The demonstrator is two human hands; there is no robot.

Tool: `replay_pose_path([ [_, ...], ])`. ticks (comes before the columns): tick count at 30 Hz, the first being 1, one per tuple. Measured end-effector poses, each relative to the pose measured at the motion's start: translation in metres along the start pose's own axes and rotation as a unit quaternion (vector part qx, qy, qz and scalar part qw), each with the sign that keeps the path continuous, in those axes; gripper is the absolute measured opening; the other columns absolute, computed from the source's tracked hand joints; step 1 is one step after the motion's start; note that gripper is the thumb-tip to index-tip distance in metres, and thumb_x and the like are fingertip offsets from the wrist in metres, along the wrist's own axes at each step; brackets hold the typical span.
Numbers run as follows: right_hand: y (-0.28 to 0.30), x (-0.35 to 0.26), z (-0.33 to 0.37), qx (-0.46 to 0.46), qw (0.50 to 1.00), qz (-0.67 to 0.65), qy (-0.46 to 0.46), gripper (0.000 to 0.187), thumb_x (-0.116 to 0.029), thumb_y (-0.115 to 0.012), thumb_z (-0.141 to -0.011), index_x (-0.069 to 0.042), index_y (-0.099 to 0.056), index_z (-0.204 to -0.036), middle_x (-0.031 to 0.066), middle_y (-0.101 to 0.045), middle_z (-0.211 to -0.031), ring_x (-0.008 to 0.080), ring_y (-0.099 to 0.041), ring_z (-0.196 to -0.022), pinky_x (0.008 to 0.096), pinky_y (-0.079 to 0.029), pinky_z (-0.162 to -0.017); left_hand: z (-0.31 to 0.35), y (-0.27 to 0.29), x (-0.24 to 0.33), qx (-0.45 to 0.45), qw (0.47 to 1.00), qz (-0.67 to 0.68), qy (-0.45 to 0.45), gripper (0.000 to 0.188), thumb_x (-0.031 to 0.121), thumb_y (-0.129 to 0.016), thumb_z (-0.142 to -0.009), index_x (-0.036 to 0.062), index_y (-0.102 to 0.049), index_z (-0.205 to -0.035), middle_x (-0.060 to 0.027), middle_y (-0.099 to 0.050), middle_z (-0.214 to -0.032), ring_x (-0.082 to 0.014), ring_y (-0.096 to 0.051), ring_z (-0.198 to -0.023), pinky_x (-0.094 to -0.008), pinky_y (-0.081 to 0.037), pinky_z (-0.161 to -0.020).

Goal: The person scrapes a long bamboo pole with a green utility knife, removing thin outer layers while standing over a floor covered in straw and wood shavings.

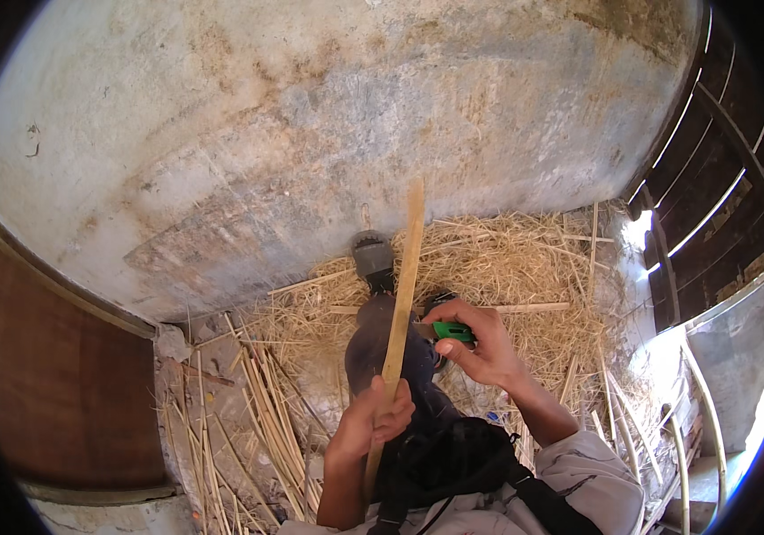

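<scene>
A long, flat bamboo strip (406,272) stands up in front of me, its far end against the view of the wall. My left hand (380,412) is wrapped round its lower part, and the strip's near end runs down along my left forearm. In my right hand (480,341) is a green utility knife (454,332), gripped between thumb and fingers. Its blade end points left, toward the strip's right edge; whether it touches the strip I cannot tell. My dark-trousered leg lies behind the strip, with a dark shoe (372,257) beyond.
Pale shavings (524,259) heap along the foot of a stained wall (328,134). Several thin bamboo strips (270,419) lie at left, near a brown wooden panel (52,374). At right are upright canes (707,401) and a dark slatted screen (712,169).
</scene>
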State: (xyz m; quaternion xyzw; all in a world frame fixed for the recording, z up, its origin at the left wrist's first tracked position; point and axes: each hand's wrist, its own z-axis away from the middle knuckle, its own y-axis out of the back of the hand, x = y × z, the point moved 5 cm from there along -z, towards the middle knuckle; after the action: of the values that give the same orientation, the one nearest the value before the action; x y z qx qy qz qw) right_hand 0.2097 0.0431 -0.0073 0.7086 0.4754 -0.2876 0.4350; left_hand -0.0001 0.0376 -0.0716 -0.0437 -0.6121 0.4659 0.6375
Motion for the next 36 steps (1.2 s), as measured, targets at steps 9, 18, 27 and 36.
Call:
replay_pose_path([
  [9,-0.022,0.029,-0.002,0.004,0.951,-0.266,-0.159,0.021,-0.019,-0.079,-0.100,-0.003,-0.071,-0.112,-0.0077,-0.055,-0.074,0.0026,-0.046,-0.069,0.0247,-0.037,-0.060,-0.015,-0.004,-0.008,-0.161,0.980,0.116,0.034,0.061,0.067,-0.036,-0.110,0.0082,-0.051,-0.098,0.0050,-0.036,-0.062,-0.0050,-0.033,-0.044,-0.0209,-0.030,-0.040],
  [18,-0.023,0.038,-0.004,0.019,0.947,-0.273,-0.169,0.016,-0.015,-0.080,-0.099,-0.003,-0.073,-0.105,-0.0075,-0.059,-0.079,0.0010,-0.047,-0.070,0.0225,-0.037,-0.061,-0.026,-0.010,0.025,-0.029,0.997,0.002,-0.076,0.055,0.055,-0.043,-0.112,0.0023,-0.056,-0.122,-0.0018,-0.051,-0.074,-0.0119,-0.050,-0.054,-0.0287,-0.049,-0.053],
  [27,-0.027,0.029,-0.011,0.011,0.922,-0.338,-0.188,0.024,-0.014,-0.076,-0.101,0.000,-0.074,-0.121,-0.0046,-0.065,-0.092,0.0024,-0.052,-0.080,0.0225,-0.042,-0.067,-0.030,-0.014,0.035,0.092,0.981,-0.144,-0.096,0.034,0.030,-0.050,-0.114,0.0008,-0.063,-0.126,-0.0001,-0.056,-0.073,-0.0086,-0.050,-0.054,-0.0276,-0.047,-0.053],
  [36,-0.015,0.039,-0.010,0.035,0.936,-0.294,-0.188,0.032,-0.029,-0.067,-0.107,-0.005,-0.075,-0.127,-0.0098,-0.054,-0.074,0.0007,-0.039,-0.064,0.0215,-0.027,-0.057,-0.027,-0.012,0.025,0.159,0.957,-0.209,-0.120,0.033,0.011,-0.068,-0.105,-0.0012,-0.061,-0.135,-0.0061,-0.069,-0.094,-0.0104,-0.063,-0.068,-0.0272,-0.055,-0.062],
])
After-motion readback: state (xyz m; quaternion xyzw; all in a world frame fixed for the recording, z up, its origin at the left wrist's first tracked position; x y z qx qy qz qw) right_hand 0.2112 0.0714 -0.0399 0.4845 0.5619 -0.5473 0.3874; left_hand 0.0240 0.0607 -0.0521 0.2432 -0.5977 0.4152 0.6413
